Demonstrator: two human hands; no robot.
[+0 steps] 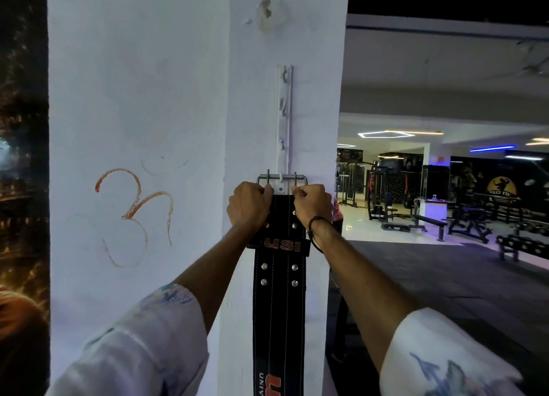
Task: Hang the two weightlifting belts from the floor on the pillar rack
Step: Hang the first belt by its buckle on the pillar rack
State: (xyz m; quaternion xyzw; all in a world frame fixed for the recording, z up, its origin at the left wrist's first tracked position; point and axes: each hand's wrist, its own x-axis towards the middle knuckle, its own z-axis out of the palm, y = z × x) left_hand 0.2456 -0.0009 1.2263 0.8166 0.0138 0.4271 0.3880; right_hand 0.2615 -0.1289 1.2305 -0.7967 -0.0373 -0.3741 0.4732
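1. Left hand (249, 206) and right hand (312, 206), fingers closed, grip the top of a black weightlifting belt (279, 291).
2. Its metal buckle (281, 179) sits at the lowest hook of the pillar rack (284, 122); the belt hangs down the white pillar (178, 98).

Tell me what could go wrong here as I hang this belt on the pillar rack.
The buckle sits right at the lowest hook, and it is hard to tell whether the hook has caught its bar; if not, letting go could drop the belt. Both hands, left hand and right hand, grip just under the buckle, so fingers could get pinched against the rack. The long hanging belt may pull the buckle off.
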